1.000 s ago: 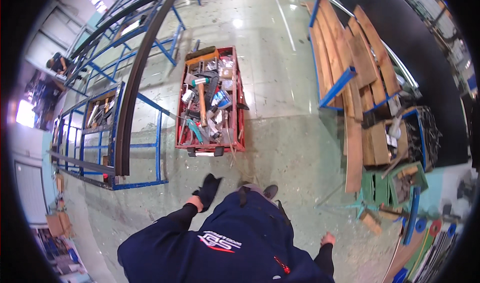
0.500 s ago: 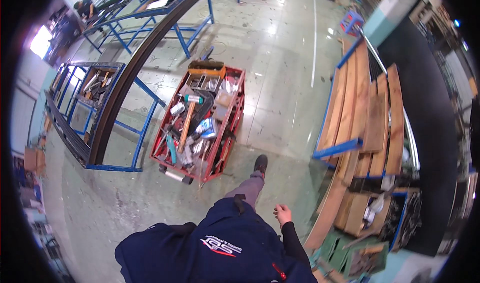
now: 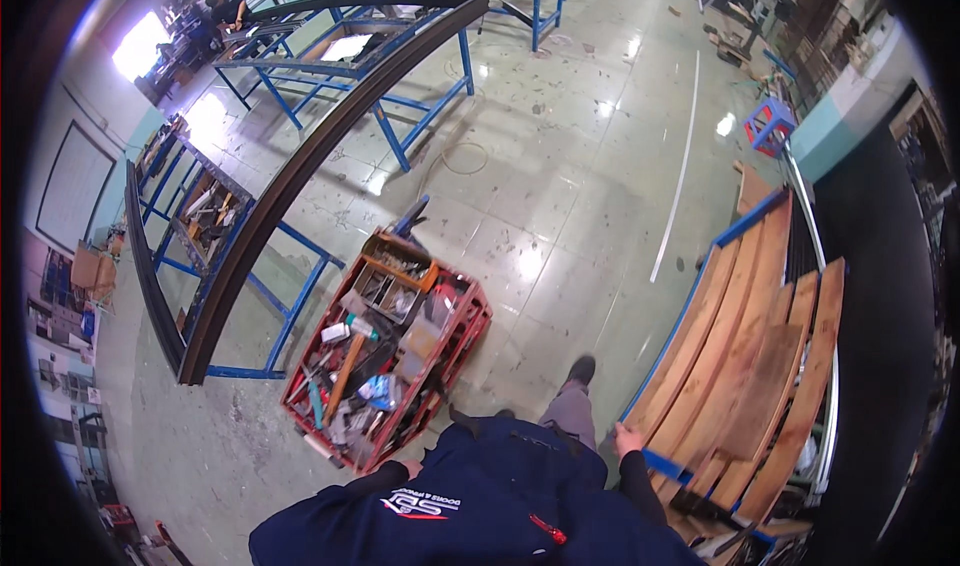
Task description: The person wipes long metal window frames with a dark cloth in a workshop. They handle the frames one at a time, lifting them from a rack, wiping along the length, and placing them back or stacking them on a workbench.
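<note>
My right hand (image 3: 628, 439) hangs at my side, just left of the near end of a blue rack (image 3: 665, 464) loaded with wooden planks (image 3: 690, 356). Its fingers look loosely bent and a little apart, with nothing visible in them. My left hand (image 3: 408, 469) shows only in part in front of my jacket, close to the near end of a red tool cart (image 3: 470, 331); its fingers are too hidden to read, and I cannot tell whether it touches the cart. A hammer (image 3: 345, 376), a blue-and-white packet (image 3: 380, 392) and various tools lie in the cart.
A long dark curved frame (image 3: 330, 136) rests on blue stands (image 3: 300, 311) at the left. Another person (image 3: 228, 8) bends over a bench far left. A blue-and-red stool (image 3: 768, 126) stands beyond the planks. A hose (image 3: 465, 158) lies on the floor beyond the cart.
My view has shifted, and the cart now appears lower and nearer to me. My left hand has come into sight beside it. My right hand now appears beside the plank rack.
</note>
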`<state>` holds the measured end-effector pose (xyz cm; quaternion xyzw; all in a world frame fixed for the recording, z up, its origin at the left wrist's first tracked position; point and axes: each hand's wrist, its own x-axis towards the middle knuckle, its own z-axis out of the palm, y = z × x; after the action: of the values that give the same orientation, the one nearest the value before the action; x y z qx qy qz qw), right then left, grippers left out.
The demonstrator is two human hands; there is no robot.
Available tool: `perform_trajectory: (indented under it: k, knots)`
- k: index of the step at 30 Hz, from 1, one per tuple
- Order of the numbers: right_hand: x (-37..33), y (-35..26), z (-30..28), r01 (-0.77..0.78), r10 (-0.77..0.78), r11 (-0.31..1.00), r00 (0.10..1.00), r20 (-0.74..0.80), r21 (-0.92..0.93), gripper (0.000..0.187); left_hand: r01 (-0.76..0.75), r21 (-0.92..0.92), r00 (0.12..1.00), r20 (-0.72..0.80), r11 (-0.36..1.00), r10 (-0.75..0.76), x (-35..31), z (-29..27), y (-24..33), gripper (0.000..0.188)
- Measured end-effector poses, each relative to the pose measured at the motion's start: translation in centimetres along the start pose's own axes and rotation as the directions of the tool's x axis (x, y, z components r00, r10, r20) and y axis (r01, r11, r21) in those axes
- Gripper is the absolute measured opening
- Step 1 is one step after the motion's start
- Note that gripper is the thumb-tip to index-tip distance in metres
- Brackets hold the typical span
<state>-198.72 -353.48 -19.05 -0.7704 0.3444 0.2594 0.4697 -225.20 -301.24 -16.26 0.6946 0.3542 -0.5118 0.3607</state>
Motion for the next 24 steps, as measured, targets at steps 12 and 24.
perform_trajectory:
  k: [12,24]
  knots:
    - [35.3,-30.8,-5.0,0.276,-0.199,0.819,0.959,0.202,-0.502,0.037,-0.396,-0.889,0.892,-0.432,0.229,-0.133,9.0,-17.9,37.1,0.041]
    - [42.0,-81.0,19.8,0.581,-0.466,0.773,0.792,0.393,-0.255,0.038,-0.585,-0.681,0.788,-0.606,-0.441,-0.109,10.0,-50.1,60.4,0.062]
